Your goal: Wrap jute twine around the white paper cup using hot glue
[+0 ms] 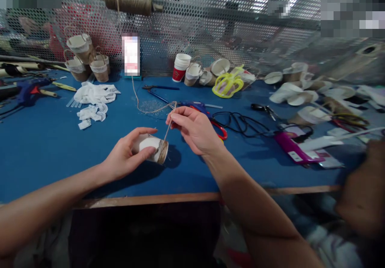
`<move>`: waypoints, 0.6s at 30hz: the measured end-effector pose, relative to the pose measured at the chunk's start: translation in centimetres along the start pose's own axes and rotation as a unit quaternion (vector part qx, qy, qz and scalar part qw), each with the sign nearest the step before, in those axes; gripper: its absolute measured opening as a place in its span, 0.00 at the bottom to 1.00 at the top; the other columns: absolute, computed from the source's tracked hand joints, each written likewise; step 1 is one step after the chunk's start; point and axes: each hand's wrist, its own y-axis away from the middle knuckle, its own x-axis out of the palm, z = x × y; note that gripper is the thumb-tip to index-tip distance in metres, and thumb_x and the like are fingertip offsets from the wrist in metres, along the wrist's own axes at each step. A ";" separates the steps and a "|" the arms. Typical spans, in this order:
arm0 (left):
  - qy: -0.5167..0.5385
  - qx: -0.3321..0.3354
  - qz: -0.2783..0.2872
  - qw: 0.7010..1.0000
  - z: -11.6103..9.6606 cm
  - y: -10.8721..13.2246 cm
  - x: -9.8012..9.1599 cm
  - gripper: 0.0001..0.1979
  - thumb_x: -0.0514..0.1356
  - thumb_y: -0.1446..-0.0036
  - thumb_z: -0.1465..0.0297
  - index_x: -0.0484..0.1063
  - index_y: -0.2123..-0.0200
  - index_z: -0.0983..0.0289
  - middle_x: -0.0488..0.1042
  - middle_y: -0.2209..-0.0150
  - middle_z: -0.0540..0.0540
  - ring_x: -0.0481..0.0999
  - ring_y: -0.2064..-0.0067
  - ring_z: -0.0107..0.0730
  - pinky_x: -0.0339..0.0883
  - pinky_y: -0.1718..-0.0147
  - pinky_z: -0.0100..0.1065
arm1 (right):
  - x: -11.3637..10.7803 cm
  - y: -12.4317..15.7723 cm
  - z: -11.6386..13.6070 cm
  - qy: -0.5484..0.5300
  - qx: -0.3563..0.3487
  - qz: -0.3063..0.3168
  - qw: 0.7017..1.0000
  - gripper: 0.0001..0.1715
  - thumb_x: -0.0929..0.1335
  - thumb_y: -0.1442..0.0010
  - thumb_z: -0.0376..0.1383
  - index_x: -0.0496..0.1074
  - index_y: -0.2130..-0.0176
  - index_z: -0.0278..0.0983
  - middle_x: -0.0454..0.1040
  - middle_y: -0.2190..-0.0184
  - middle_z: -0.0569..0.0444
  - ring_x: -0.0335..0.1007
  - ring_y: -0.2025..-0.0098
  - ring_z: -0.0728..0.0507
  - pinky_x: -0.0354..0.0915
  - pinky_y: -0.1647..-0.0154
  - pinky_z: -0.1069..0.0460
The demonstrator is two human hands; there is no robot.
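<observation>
My left hand [129, 151] is closed around a white paper cup [147, 143], which lies on its side just over the blue table. Brown twine [163, 152] is wound in a band at the cup's right end. From that band a strand rises to my right hand [192, 127], whose thumb and fingers pinch it. Beyond the pinch, the loose twine curves away across the table toward the back, near the phone. Behind my right hand lies a blue glue gun [194, 107], partly hidden, along with red-handled scissors [221, 130].
A twine spool [128, 2] hangs on the perforated metal screen. Twine-wrapped cups [99, 68] stand back left, near a phone [131, 55]. White gloves [95, 93], blue-handled pliers [162, 87], a yellow-edged item [227, 85] and a purple power strip [296, 147] lie about. Another person's arm [363, 191] shows at right.
</observation>
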 end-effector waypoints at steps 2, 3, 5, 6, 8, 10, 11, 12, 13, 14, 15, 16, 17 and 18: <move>0.008 -0.003 -0.003 1.000 0.0 -0.1 0.0 0.17 0.58 0.46 0.68 0.65 0.53 0.67 0.76 0.64 0.56 0.74 0.67 0.29 0.70 0.69 0.27 | -0.1 0.0 0.0 0.011 -0.004 -0.001 1.000 0.06 0.68 0.54 0.36 0.66 0.75 0.37 0.69 0.76 0.58 0.60 0.74 0.52 0.58 0.68 0.53; 0.009 -0.003 -0.004 1.000 0.0 -0.1 0.0 0.17 0.58 0.46 0.68 0.65 0.53 0.68 0.76 0.64 0.56 0.74 0.68 0.29 0.70 0.70 0.27 | -0.1 0.0 0.0 0.016 -0.005 0.000 1.000 0.06 0.68 0.54 0.37 0.66 0.75 0.37 0.69 0.76 0.58 0.60 0.74 0.52 0.58 0.68 0.53; 0.007 -0.002 -0.004 1.000 -0.1 -0.1 0.0 0.17 0.58 0.46 0.68 0.65 0.54 0.68 0.76 0.64 0.56 0.74 0.68 0.28 0.70 0.70 0.27 | -0.2 -0.1 -0.1 0.022 -0.006 0.001 1.000 0.06 0.68 0.53 0.37 0.66 0.75 0.37 0.69 0.76 0.58 0.60 0.74 0.52 0.58 0.69 0.53; 0.006 -0.002 -0.004 1.000 -0.1 -0.1 0.0 0.17 0.58 0.46 0.68 0.66 0.54 0.67 0.76 0.64 0.56 0.74 0.68 0.29 0.70 0.70 0.27 | -0.2 -0.1 -0.1 0.025 -0.006 0.001 1.000 0.06 0.68 0.53 0.37 0.67 0.75 0.36 0.69 0.76 0.58 0.60 0.74 0.52 0.58 0.69 0.53; 0.005 -0.003 -0.007 1.000 -0.1 -0.1 0.0 0.16 0.58 0.47 0.68 0.66 0.54 0.67 0.76 0.64 0.56 0.74 0.68 0.28 0.69 0.70 0.26 | -0.3 -0.2 -0.3 0.032 -0.004 0.001 0.999 0.07 0.68 0.53 0.37 0.67 0.75 0.36 0.69 0.76 0.58 0.60 0.74 0.52 0.58 0.68 0.53; 0.005 -0.005 -0.008 1.000 -0.1 -0.1 0.0 0.16 0.58 0.47 0.69 0.66 0.54 0.68 0.76 0.65 0.55 0.74 0.68 0.28 0.69 0.70 0.26 | -0.3 -0.3 -0.4 0.041 0.002 0.000 0.999 0.07 0.68 0.52 0.37 0.67 0.75 0.36 0.69 0.76 0.58 0.60 0.74 0.52 0.58 0.68 0.54; 0.005 -0.007 -0.008 1.000 -0.1 0.0 0.1 0.16 0.58 0.47 0.68 0.66 0.54 0.68 0.76 0.65 0.55 0.73 0.69 0.27 0.69 0.70 0.26 | -0.4 -0.3 -0.4 0.047 0.007 -0.001 0.999 0.07 0.68 0.52 0.37 0.67 0.75 0.36 0.69 0.76 0.58 0.60 0.74 0.52 0.58 0.69 0.54; 0.006 -0.008 -0.008 1.000 -0.1 0.0 0.1 0.16 0.59 0.47 0.68 0.66 0.54 0.68 0.76 0.65 0.55 0.73 0.69 0.27 0.69 0.71 0.26 | -0.4 -0.3 -0.5 0.052 0.012 -0.002 0.999 0.07 0.68 0.52 0.37 0.67 0.75 0.36 0.69 0.76 0.58 0.60 0.74 0.53 0.58 0.69 0.54; 0.006 -0.008 -0.008 1.000 -0.1 0.0 0.1 0.16 0.59 0.47 0.68 0.67 0.54 0.67 0.75 0.66 0.55 0.73 0.70 0.27 0.68 0.72 0.25 | -0.4 -0.3 -0.5 0.057 0.018 -0.004 0.998 0.07 0.68 0.52 0.37 0.67 0.75 0.36 0.69 0.76 0.58 0.60 0.74 0.53 0.58 0.69 0.54; 0.006 -0.008 -0.008 1.000 -0.1 0.0 0.1 0.16 0.59 0.47 0.68 0.67 0.55 0.67 0.75 0.66 0.55 0.72 0.70 0.26 0.68 0.72 0.25 | -0.4 -0.4 -0.5 0.061 0.024 -0.006 0.998 0.07 0.68 0.52 0.37 0.67 0.75 0.36 0.69 0.76 0.58 0.60 0.74 0.53 0.58 0.69 0.54; 0.006 -0.006 -0.007 1.000 -0.1 0.0 0.1 0.16 0.58 0.47 0.68 0.67 0.55 0.67 0.75 0.66 0.55 0.72 0.71 0.26 0.68 0.73 0.25 | -0.4 -0.4 -0.5 0.066 0.030 -0.007 0.997 0.07 0.68 0.52 0.37 0.67 0.75 0.36 0.69 0.76 0.58 0.61 0.74 0.53 0.58 0.69 0.54; 0.005 -0.004 -0.007 1.000 -0.1 0.0 0.1 0.16 0.58 0.47 0.68 0.67 0.55 0.67 0.76 0.66 0.55 0.72 0.71 0.26 0.68 0.73 0.25 | -0.4 -0.4 -0.6 0.071 0.035 -0.009 0.997 0.07 0.68 0.52 0.37 0.67 0.75 0.36 0.69 0.76 0.58 0.61 0.74 0.53 0.57 0.69 0.54; 0.002 -0.001 -0.006 1.000 -0.2 0.0 0.0 0.16 0.58 0.47 0.68 0.67 0.55 0.67 0.76 0.66 0.55 0.72 0.71 0.26 0.68 0.73 0.24 | -0.4 -0.4 -0.6 0.074 0.040 -0.010 0.996 0.07 0.68 0.52 0.37 0.67 0.75 0.36 0.69 0.76 0.58 0.61 0.74 0.53 0.57 0.70 0.54; -0.001 0.001 -0.006 1.000 -0.2 0.1 0.0 0.16 0.58 0.47 0.68 0.67 0.55 0.67 0.76 0.65 0.55 0.73 0.70 0.26 0.68 0.73 0.24 | -0.3 -0.4 -0.6 0.077 0.043 -0.011 0.996 0.08 0.68 0.52 0.38 0.67 0.75 0.36 0.69 0.76 0.58 0.61 0.74 0.53 0.57 0.70 0.54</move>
